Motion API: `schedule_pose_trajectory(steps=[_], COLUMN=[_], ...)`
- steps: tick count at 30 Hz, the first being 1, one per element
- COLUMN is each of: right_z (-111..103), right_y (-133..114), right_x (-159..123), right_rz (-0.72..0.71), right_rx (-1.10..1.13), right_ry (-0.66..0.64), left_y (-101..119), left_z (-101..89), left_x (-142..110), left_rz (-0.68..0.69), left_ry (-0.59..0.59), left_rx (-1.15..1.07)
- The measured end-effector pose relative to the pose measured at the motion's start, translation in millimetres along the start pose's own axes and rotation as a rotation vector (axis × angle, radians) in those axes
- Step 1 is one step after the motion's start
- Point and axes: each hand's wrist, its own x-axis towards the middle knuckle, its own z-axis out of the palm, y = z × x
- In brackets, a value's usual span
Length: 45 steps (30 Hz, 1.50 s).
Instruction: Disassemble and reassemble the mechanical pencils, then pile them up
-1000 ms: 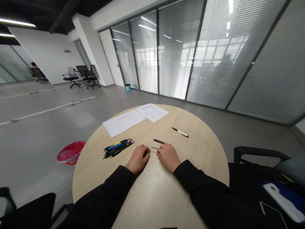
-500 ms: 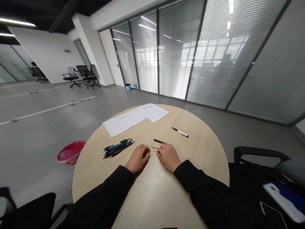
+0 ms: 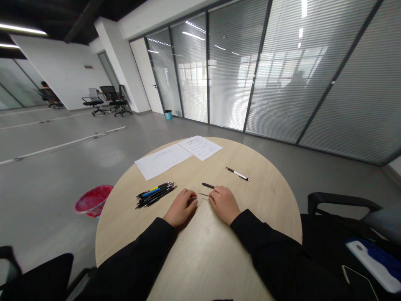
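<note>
Right hand (image 3: 224, 205): you have edged it slightly rightward; its curled fingers rest at the rod (image 3: 203, 194), perhaps to steady it, though you can't tell if they grip.
Left hand (image 3: 180, 208): fingers curl, thumb apart; whether you hold anything is unclear.
Barrel (image 3: 208, 185): beside your right fingers, seemingly within easy reach.
Pile (image 3: 156, 195): pens lie left of your left hand, apparently grouped out of the way.
White pen (image 3: 238, 174): lies alone beyond your right hand.
Sheets (image 3: 163, 161): at the far side, likely leaving you room.

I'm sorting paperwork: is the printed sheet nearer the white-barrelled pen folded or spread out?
Spread out: the sheet lies flat on the table, with all four corners showing.
</note>
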Motion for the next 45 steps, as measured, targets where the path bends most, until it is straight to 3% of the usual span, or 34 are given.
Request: schedule_pose_trajectory(steps=[6,12,23,32,45], right_z=[-11,-9,-9,-10,-4], right_y=[28,51,49,49,53], right_x=[2,0,0,0,0], right_rz=[0.161,0.26,0.268,0.261,0.274], right_rx=[0.0,-0.035,-0.024,-0.014,0.029], right_ry=[0.029,-0.042,-0.109,-0.099,-0.043], left_y=[-3,-13,-14,-12,-4], left_z=[-7.5,-13.0,-10.1,-9.8,-5.8], left_x=[2,12,44,51,48], left_rz=[-0.011,0.058,0.294,0.316,0.358], left_ry=[0.016,-0.016,-0.134,-0.181,-0.155], left_rx=[-0.014,0.032,0.169,0.159,0.347])
